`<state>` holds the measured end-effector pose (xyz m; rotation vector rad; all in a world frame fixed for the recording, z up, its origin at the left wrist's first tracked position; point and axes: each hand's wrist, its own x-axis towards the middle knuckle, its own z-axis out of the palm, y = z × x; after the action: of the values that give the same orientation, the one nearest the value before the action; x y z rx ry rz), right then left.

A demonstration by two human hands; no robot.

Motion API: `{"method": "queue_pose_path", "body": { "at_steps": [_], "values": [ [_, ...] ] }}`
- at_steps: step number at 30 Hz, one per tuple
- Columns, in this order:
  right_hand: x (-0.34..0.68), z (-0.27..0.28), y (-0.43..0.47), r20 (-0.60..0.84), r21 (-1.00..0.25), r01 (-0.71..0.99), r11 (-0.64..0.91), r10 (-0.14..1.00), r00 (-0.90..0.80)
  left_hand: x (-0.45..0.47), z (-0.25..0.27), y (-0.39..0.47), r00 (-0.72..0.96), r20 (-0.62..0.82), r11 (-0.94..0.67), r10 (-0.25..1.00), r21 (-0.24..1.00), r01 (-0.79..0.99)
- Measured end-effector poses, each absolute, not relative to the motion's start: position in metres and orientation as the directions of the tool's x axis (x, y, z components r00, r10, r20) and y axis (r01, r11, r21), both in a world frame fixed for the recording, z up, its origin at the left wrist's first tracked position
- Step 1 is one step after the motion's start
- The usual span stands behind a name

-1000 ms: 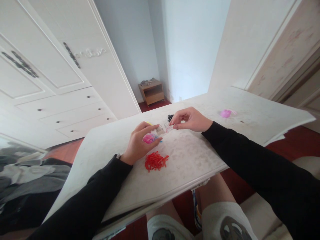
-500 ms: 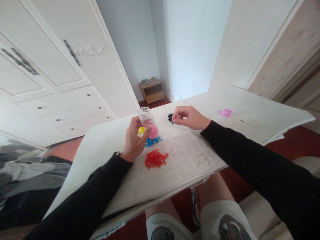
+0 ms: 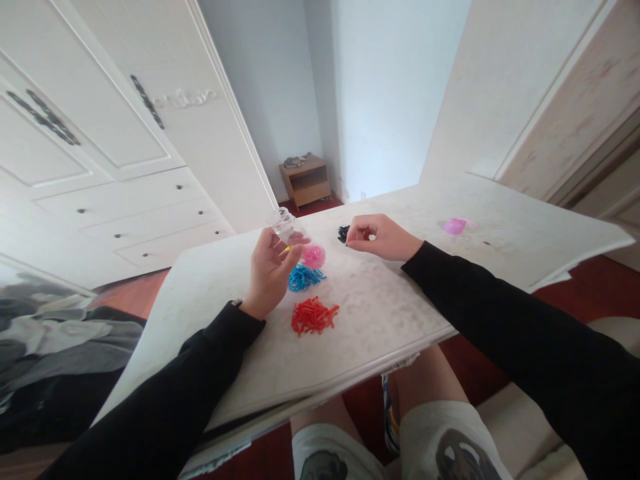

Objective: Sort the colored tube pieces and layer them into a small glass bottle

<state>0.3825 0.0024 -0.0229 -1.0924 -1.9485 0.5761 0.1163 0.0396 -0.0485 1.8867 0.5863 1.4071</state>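
the left hand (image 3: 270, 273) is holding a clear jar (image 3: 285, 225) up at a tilt, its fingers wrapping partly round the side and its thumb standing apart from them. the jar is hanging over the tabletop (image 3: 385, 300), just beyond a pink pile (image 3: 314, 257) and near a yellow pile (image 3: 287, 249) that the hand and jar are mostly hiding. the right hand (image 3: 383, 235) is hovering low beside a black pile (image 3: 343, 233), its grip narrowing to a pinch where thumb and forefinger are meeting. a dark speck is showing at the tips, but whether the pinch is holding a piece, i cannot tell.

a blue pile (image 3: 305, 278) is lying just below the pink one, and a red pile (image 3: 314, 315) is sitting nearer the body. off to the right, a purple lump (image 3: 455, 226) is resting well apart.

the left grip is looking loose, so smooth walls could be slipping through it and the jar could be dropping onto the pink or blue pieces, scattering and mixing them. the pieces are looking small and light, so a hasty pinch could be losing one, and a brushing sleeve could be smearing the red pile.
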Motion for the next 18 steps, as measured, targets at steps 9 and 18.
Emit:
{"method": "queue_pose_path", "body": {
  "at_steps": [9, 18],
  "values": [
    [0.389, -0.023, 0.012, 0.541, -0.65, 0.632, 0.421, 0.841, -0.005, 0.116, -0.051, 0.04, 0.324, 0.565, -0.592, 0.759, 0.806, -0.017],
    [0.395, -0.032, 0.02, 0.526, -0.609, 0.703, 0.368, 0.851, 0.01, 0.116, -0.057, 0.04, 0.355, 0.546, -0.582, 0.759, 0.813, -0.009]
  ]
}}
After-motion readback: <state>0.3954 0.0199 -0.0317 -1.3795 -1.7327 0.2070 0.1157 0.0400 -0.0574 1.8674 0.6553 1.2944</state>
